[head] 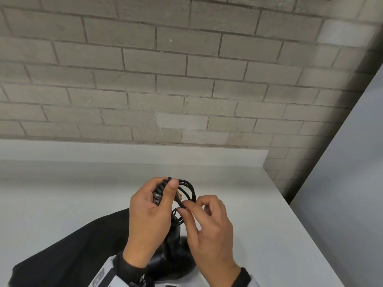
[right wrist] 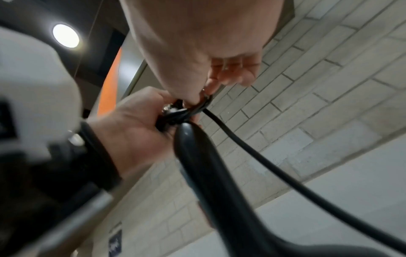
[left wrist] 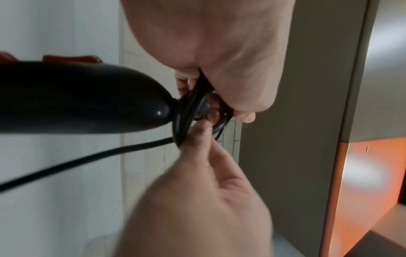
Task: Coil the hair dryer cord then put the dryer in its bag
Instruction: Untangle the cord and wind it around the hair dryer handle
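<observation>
A pale brick wall [head: 186, 65] fills the upper half of the head view, and below it runs the white table [head: 62, 183] with a low white upstand at its back edge. To the right of the table stands a plain grey panel [head: 352, 162]; the left wrist view shows an orange surface [left wrist: 373, 173] beyond it, and the right wrist view a round ceiling lamp [right wrist: 66, 35].

On the table, at the person's near edge, lies the black bag [head: 78, 251] — a flat, dark spread of cloth reaching out to the left, with nothing visibly inside it (its mouth cannot be made out). Just right of the bag, the black hair dryer [head: 172, 259] stands with its body on the table, partly overlapping the bag, and its handle pointing up between the wrists. The left wrist view shows red switches [left wrist: 72, 59] along the handle.

Above the dryer, clear of the table, the cord [head: 187, 189] is gathered into several small loops. The left hand [head: 151, 212] is wrapped round one side of the bundle, thumb pressed over the top and the plug [head: 156, 198] showing in the curl of the fingers. The right hand [head: 209, 226] pinches the loops on the other side between thumb and forefinger — its remaining fingers loosely bent and touching nothing. From the bundle a strand of cord runs down beside the handle, seen in both wrist views.
</observation>
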The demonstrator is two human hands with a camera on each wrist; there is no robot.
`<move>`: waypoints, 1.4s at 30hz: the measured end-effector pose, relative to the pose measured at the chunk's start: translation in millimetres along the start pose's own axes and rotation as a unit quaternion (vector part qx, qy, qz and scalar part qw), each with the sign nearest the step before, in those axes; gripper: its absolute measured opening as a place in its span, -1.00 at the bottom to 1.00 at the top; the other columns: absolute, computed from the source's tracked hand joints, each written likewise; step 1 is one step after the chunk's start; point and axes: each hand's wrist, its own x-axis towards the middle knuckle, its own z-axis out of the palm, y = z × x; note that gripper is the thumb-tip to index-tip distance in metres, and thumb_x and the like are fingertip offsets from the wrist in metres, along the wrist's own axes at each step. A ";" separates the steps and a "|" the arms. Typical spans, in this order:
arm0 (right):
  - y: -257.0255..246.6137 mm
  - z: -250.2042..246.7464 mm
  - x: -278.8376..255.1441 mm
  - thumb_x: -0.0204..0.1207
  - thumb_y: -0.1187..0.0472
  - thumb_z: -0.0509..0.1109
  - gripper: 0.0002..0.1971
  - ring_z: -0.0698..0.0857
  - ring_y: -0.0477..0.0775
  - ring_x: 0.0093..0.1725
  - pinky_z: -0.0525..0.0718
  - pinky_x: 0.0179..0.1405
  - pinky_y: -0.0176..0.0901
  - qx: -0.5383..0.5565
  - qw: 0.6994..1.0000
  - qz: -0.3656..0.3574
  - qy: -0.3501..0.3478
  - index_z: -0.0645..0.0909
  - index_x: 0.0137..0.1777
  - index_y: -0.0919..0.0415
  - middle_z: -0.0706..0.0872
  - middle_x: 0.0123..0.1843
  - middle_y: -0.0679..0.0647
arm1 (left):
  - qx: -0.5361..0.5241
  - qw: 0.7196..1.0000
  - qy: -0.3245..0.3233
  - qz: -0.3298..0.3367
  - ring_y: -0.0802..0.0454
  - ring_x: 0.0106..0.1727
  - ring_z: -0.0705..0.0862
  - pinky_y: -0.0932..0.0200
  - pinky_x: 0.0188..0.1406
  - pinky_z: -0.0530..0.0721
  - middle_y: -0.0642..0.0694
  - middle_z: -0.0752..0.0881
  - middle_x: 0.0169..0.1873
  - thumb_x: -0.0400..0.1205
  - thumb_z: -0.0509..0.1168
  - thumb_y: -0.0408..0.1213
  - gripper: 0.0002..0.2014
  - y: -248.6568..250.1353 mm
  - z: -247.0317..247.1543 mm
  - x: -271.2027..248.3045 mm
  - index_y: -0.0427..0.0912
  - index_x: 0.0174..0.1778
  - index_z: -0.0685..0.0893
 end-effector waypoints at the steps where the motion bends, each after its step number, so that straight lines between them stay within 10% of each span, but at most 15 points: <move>1: -4.0 -2.0 -0.2 0.61 -0.07 0.32 -0.80 0.53 -0.10 -0.18 0.55 -0.36 -0.29 0.035 0.999 0.040 -0.013 0.71 0.04 -0.04 0.54 -0.08 -0.15 | 0.004 1.000 0.003 0.011 0.19 -0.22 0.75 0.49 -0.18 0.61 0.05 0.80 -0.28 0.58 0.36 -0.05 -0.82 -1.3 0.4 -0.7 -0.06 -0.14 0.77; 7: -20.0 -31.8 20.2 0.55 -0.02 0.44 -0.86 0.69 -0.19 -0.14 0.61 -0.10 -0.38 0.264 0.905 0.291 -0.163 0.77 -0.20 -0.07 0.66 -0.13 -0.15 | 0.036 0.997 0.019 0.072 0.13 -0.27 0.74 0.53 -0.14 0.57 0.00 0.75 -0.36 0.67 0.40 -0.05 -0.76 -11.6 2.3 -0.3 -0.01 0.21 0.68; 11: -22.7 -53.0 35.3 0.59 -0.11 0.36 -0.68 0.53 -0.19 -0.35 0.52 -0.21 -0.50 0.309 0.853 0.346 -0.237 0.70 -0.34 0.00 0.59 -0.35 -0.16 | 0.040 0.992 0.010 0.120 0.13 -0.38 0.74 0.43 -0.27 0.64 0.08 0.73 -0.40 0.64 0.28 0.04 -0.74 -16.6 1.8 2.5 -0.06 0.02 0.72; 17: -23.5 -61.1 47.6 0.70 0.08 0.26 -0.57 0.42 -0.01 -0.35 0.44 -0.29 -0.08 0.516 0.694 0.447 -0.229 0.56 -0.46 0.06 0.48 -0.40 -0.03 | 0.084 0.983 0.003 0.164 0.14 -0.58 0.67 0.19 -0.51 0.64 0.09 0.69 -0.49 0.63 0.27 0.14 -0.81 -19.8 -2.4 5.7 0.15 -0.08 0.70; 19: -22.6 -60.7 45.9 0.68 0.07 0.30 -0.60 0.45 -0.03 -0.32 0.44 -0.26 -0.09 0.518 0.709 0.422 -0.227 0.58 -0.44 0.07 0.50 -0.39 -0.04 | 0.086 0.984 0.009 0.155 0.13 -0.58 0.67 0.10 -0.50 0.65 0.09 0.69 -0.50 0.61 0.29 0.11 -0.83 -21.4 -3.6 9.1 0.14 -0.10 0.70; 23: -25.8 -62.5 35.1 0.63 0.09 0.38 -0.83 0.56 -0.19 -0.27 0.52 -0.18 -0.40 0.380 0.844 0.311 -0.216 0.74 -0.15 0.06 0.68 -0.29 -0.16 | 0.091 0.985 0.014 0.147 0.11 -0.57 0.67 0.13 -0.49 0.66 0.04 0.69 -0.50 0.61 0.29 0.09 -0.83 -22.0 -9.6 14.5 0.12 -0.11 0.69; 28: -23.2 -59.5 30.1 0.66 0.18 0.32 -0.78 0.66 -0.18 -0.19 0.62 -0.11 -0.30 0.386 0.837 0.330 -0.205 0.79 -0.13 0.13 0.82 -0.16 -0.04 | 0.097 0.982 0.003 0.162 0.13 -0.57 0.69 0.14 -0.50 0.67 0.08 0.70 -0.46 0.61 0.30 0.05 -0.89 -20.6 -10.7 16.3 0.16 -0.08 0.67; 32: -13.7 -66.8 44.9 0.59 0.22 0.35 -0.80 0.70 0.08 -0.27 0.72 -0.12 -0.04 0.547 0.684 0.422 -0.235 0.74 -0.21 0.26 0.74 -0.28 0.19 | 0.084 0.985 0.002 0.151 0.13 -0.60 0.68 0.06 -0.56 0.68 0.07 0.68 -0.52 0.61 0.31 0.11 -0.87 -22.8 -9.3 14.8 0.19 -0.07 0.69; 35: -3.2 -72.1 53.6 0.55 0.28 0.46 -0.88 0.53 0.03 -0.51 0.76 -0.29 0.05 0.670 0.495 0.497 -0.242 0.67 -0.15 0.35 0.45 -0.59 0.00 | 0.073 0.987 -0.006 0.145 0.13 -0.60 0.68 0.08 -0.57 0.68 0.11 0.68 -0.52 0.61 0.30 0.15 -0.84 -21.6 -8.4 14.6 0.20 -0.05 0.68; 37: -1.5 -71.6 50.7 0.36 0.26 0.64 -0.75 0.45 0.00 -0.54 0.72 -0.41 0.00 0.714 0.434 0.500 -0.227 0.69 -0.09 0.38 0.35 -0.63 -0.06 | 0.076 0.987 -0.007 0.139 0.12 -0.59 0.69 0.11 -0.53 0.69 0.11 0.68 -0.51 0.62 0.31 0.10 -0.86 -21.1 -9.2 17.0 0.18 -0.04 0.68; 42: -7.2 -60.2 25.7 0.14 0.03 0.76 -0.59 0.53 0.05 -0.21 0.60 -0.22 -0.21 0.643 0.671 0.322 -0.180 0.71 -0.11 0.19 0.64 -0.25 0.11 | -0.002 0.999 0.024 0.048 -0.14 -0.55 0.75 -0.09 -0.45 0.78 -0.17 0.68 -0.48 0.65 0.38 0.00 -0.82 -20.1 -7.9 15.8 -0.04 -0.09 0.73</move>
